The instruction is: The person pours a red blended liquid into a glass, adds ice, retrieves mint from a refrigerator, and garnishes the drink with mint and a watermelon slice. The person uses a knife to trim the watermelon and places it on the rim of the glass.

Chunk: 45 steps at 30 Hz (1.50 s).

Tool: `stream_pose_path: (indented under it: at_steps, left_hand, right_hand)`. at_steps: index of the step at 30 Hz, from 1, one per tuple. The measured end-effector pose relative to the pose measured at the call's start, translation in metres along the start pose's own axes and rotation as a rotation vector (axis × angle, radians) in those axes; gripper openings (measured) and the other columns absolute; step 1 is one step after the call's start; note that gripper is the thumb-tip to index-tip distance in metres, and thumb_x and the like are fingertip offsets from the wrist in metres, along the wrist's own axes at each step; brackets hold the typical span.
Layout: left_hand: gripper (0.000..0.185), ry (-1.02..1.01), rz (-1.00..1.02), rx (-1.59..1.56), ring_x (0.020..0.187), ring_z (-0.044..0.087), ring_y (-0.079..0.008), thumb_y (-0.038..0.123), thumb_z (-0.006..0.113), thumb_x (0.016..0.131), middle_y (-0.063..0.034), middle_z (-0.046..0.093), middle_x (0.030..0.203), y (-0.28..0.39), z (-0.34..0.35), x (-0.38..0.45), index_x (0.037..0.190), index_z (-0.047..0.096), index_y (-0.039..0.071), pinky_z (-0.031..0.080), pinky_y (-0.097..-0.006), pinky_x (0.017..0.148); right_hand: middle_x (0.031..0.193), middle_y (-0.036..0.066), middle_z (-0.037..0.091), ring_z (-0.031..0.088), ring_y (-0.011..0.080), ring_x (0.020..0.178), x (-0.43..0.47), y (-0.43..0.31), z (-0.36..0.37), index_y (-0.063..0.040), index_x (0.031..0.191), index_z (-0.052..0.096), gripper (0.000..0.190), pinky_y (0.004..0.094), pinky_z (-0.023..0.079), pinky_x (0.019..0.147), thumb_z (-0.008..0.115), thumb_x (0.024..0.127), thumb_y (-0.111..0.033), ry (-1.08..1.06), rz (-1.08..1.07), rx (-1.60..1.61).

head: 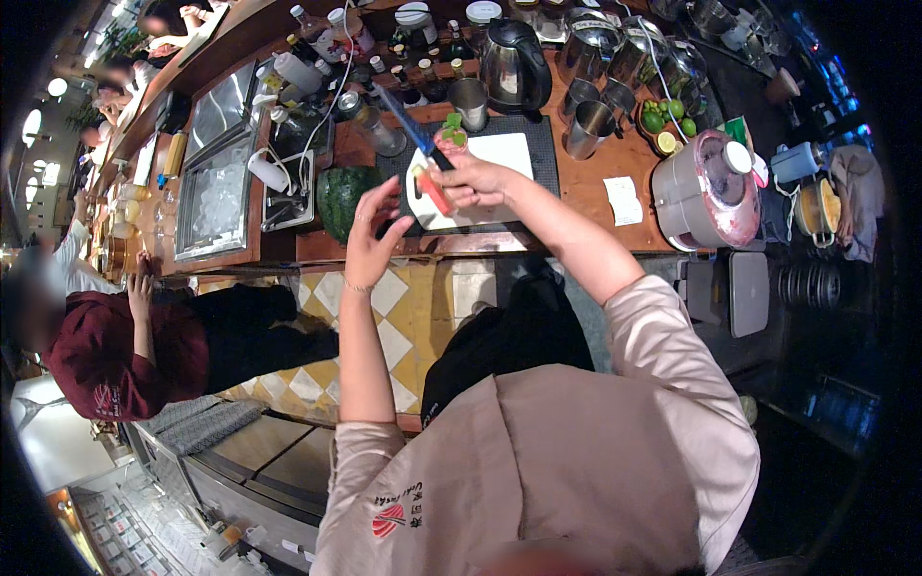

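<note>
My right hand (pixel 481 181) grips the black handle of a knife (pixel 408 120), its long bluish blade pointing away to the upper left. Against that hand's fingers is a wedge of red watermelon (pixel 433 193) with a pale rind end; I cannot tell if it is held or rests on the board. Beneath lies a white cutting board (pixel 510 153) on a dark bar mat (pixel 545 155). My left hand (pixel 376 222), fingers spread and holding nothing, hovers left of the wedge. A whole watermelon (pixel 344 198) sits beyond it. Behind the knife stands a pink drink with mint leaves (pixel 452 132).
An ice bin (pixel 216 209) and small sink (pixel 292 205) are at left. Bottles, a metal tumbler (pixel 470 104) and an electric kettle (pixel 513 68) line the back. Rightward are shaker tins (pixel 589 129), a lime bowl (pixel 659 140) and a lidded tub (pixel 699 194). A co-worker (pixel 137 345) stands left.
</note>
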<state>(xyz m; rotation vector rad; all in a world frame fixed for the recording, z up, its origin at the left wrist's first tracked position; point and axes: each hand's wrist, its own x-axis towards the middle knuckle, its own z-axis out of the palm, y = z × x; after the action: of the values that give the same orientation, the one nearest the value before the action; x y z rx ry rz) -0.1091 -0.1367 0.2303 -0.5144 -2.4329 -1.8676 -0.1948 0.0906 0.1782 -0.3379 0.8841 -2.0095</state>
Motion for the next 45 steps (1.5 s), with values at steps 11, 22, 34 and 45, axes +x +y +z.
stream_pose_path:
  at_steps: [11,22,34,45]
  left_hand:
    - [0.024,-0.211,-0.011,0.065,0.083,0.06,-0.01,0.005,0.082,0.071,-0.0019,0.064,0.094,0.017,0.014,0.036,0.093,0.072,0.003,0.049,-0.0243,0.072]
    - [0.028,0.15,-0.045,0.675,0.069,0.067,-0.0113,0.017,0.081,0.078,-0.0089,0.072,0.081,-0.063,0.016,0.111,0.098,0.071,-0.001,0.052,-0.0273,0.062]
    - [0.024,-0.048,0.005,0.933,0.077,0.066,-0.0328,0.012,0.078,0.073,-0.0164,0.066,0.084,-0.043,0.039,0.138,0.094,0.07,0.003,0.053,-0.0402,0.071]
    - [0.027,-0.14,-0.009,0.948,0.08,0.067,-0.0324,0.012,0.08,0.071,-0.0172,0.068,0.089,-0.045,0.034,0.15,0.093,0.069,0.002,0.054,-0.0396,0.073]
  right_hand:
    - [0.059,-0.007,0.043,0.032,0.0016,0.042,-0.03,0.046,0.015,-0.003,0.111,0.059,0.03,0.0191,0.02,0.036,0.058,0.098,-0.03,0.058,0.0,0.24]
    - [0.073,0.0,0.054,0.031,0.0053,0.042,-0.117,0.102,-0.044,-0.002,0.101,0.067,0.033,0.0233,0.022,0.041,0.064,0.091,-0.034,0.791,-0.338,0.195]
    - [0.074,-0.001,0.058,0.033,0.0055,0.038,-0.176,0.168,-0.069,-0.003,0.101,0.068,0.029,0.0236,0.024,0.035,0.064,0.091,-0.03,1.004,-0.325,0.307]
    - [0.081,0.0,0.056,0.034,0.0049,0.04,-0.189,0.17,-0.07,-0.004,0.105,0.067,0.026,0.0227,0.024,0.037,0.062,0.093,-0.027,1.01,-0.33,0.298]
